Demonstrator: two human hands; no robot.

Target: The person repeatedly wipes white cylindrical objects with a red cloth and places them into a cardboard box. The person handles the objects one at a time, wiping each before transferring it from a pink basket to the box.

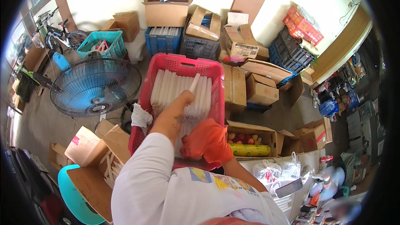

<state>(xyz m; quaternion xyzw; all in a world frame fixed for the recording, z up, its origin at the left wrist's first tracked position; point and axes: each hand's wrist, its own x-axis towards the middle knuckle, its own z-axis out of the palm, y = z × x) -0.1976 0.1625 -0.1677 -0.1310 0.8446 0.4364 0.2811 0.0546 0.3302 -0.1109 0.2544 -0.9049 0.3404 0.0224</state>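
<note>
A pink-red plastic crate (217,84) stands in front of me with rows of white candles (171,84) lined up in its far half. My left hand (187,98) reaches over the rows, its fingers closed round one white candle (195,81) that tilts above the others. In the near right part of the crate is my right hand (206,142), covered by an orange-red glove or cloth. It looks closed, and its fingertips and anything in them are hidden. Clear plastic film (188,126) seems to lie between the hands. A white rag (141,116) hangs on the crate's left rim.
A large black fan (98,87) stands left of the crate. An open carton (89,183) of white candles is at the near left. Crates, including a blue one (162,45), and cartons (235,83) stand behind and to the right. A phone (289,188) lies near right.
</note>
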